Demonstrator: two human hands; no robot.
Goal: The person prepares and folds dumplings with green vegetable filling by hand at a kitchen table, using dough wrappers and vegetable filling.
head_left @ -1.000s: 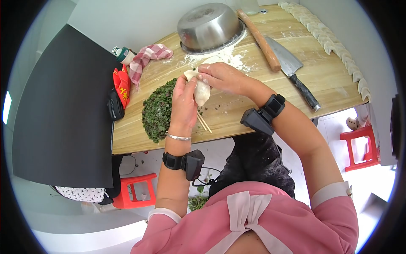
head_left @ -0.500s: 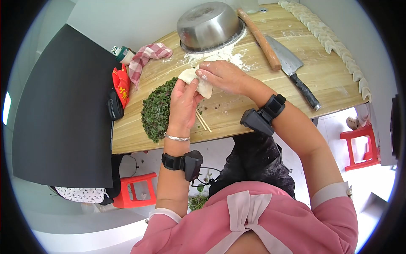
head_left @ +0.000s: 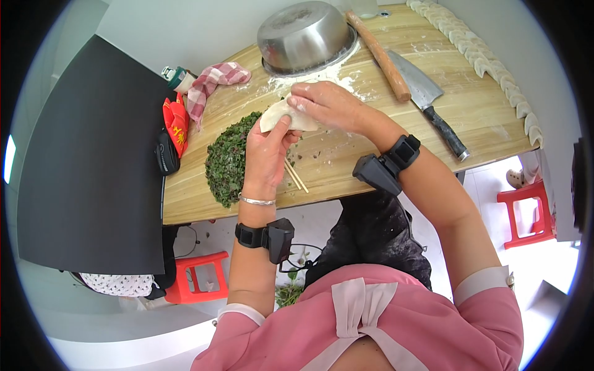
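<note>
A folded dumpling (head_left: 276,115) of pale dough is held up between my two hands, above the wooden table. My left hand (head_left: 268,147) grips it from below, thumb pressed on its face. On the upper right edge my right hand (head_left: 325,104) pinches the dough, its fingertips dusted with flour. A mound of chopped dark green filling (head_left: 226,161) lies just left of my left hand. Below the hands a pair of chopsticks (head_left: 296,176) rests on the table, partly hidden by my left wrist.
An upturned steel bowl (head_left: 303,34) stands at the back, with flour around it. A rolling pin (head_left: 380,59) and a cleaver (head_left: 417,83) lie to the right. Rows of dumplings (head_left: 476,52) line the far right edge. A checked cloth (head_left: 213,83) lies at the back left.
The dumpling has turned from hanging tilted to lying more level. My right hand has shifted slightly along its edge. Both hands still hold it.
</note>
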